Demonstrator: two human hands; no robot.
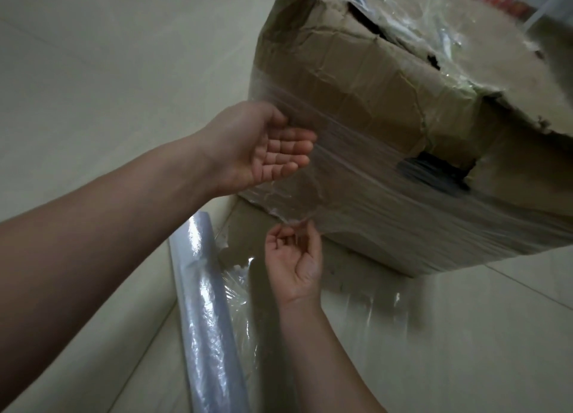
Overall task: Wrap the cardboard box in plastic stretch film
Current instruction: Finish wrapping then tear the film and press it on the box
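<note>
Box: the cardboard box (387, 81) stands on the floor (93, 87) ahead and to the right, crumpled and torn along its top edges.
Film: the stretch film (403, 195) bands the box's lower half, and its loose edge bunches at the bottom near corner.
Left hand: I have the left hand (263, 146) palm up, fingers relaxed, fingertips against the film at the box's corner.
Right hand: the right hand (294, 251) sits below it, fingers curled, pinching the bunched film edge.
Roll: the film roll (198, 304) lies on the floor beside the left forearm, apart from both hands.
Under the box: I see a flat cardboard piece (248, 226). I cannot tell if it is a flap.
</note>
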